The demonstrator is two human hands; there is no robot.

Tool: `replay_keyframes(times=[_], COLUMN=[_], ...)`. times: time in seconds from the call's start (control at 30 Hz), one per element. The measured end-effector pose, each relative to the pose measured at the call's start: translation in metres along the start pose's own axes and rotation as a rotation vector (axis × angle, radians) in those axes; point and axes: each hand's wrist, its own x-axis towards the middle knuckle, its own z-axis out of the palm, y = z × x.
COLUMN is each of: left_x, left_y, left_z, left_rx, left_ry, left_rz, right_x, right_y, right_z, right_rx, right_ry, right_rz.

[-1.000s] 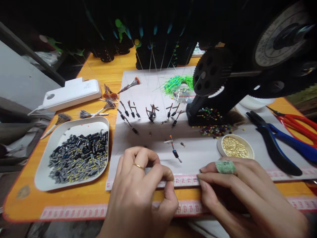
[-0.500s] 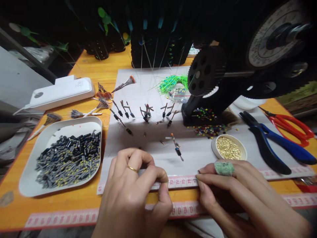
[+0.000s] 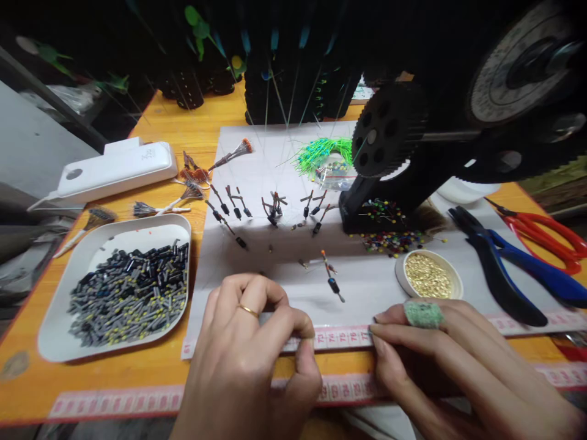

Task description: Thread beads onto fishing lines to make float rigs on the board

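Note:
My left hand (image 3: 257, 348), a thin gold ring on one finger, is curled at the front edge of the white sheet (image 3: 367, 287). Its thumb and forefinger pinch together over the pink measuring tape (image 3: 339, 336). My right hand (image 3: 440, 354), with a green wrap on one finger, lies beside it with fingertips pressed together and pointing left at the tape. What either hand pinches is too thin to see. Just beyond the fingers is a small black float with an orange tip (image 3: 332, 281).
A white tray of black and grey tubes (image 3: 123, 293) sits at left, behind it a white box (image 3: 114, 168). At right are a small bowl of gold beads (image 3: 428, 275), blue pliers (image 3: 509, 269), red scissors (image 3: 545, 235), and a black geared machine (image 3: 413, 146). More floats (image 3: 270, 208) lie mid-sheet.
Both hands stay pinched in the same spot. The small black float has shifted slightly to the right. The view has swung a little.

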Motion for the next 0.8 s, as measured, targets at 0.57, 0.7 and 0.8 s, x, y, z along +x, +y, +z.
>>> replay_keyframes(times=[0.57,0.7,0.8], left_x=[0.001,0.0,-0.001], left_y=[0.001,0.001,0.0], left_z=[0.001,0.002,0.004], left_rx=[-0.009,0.001,-0.006], left_ry=[0.034,0.038,0.038], left_rz=[-0.008,-0.006,0.004], right_x=[0.009,-0.002,-0.006], right_y=[-0.009,0.001,0.005], right_z=[0.007,0.0,-0.001], right_rx=[0.064,0.007,-0.017], right_ry=[0.123,0.045,0.021], right_rz=[0.143,0.04,-0.014])
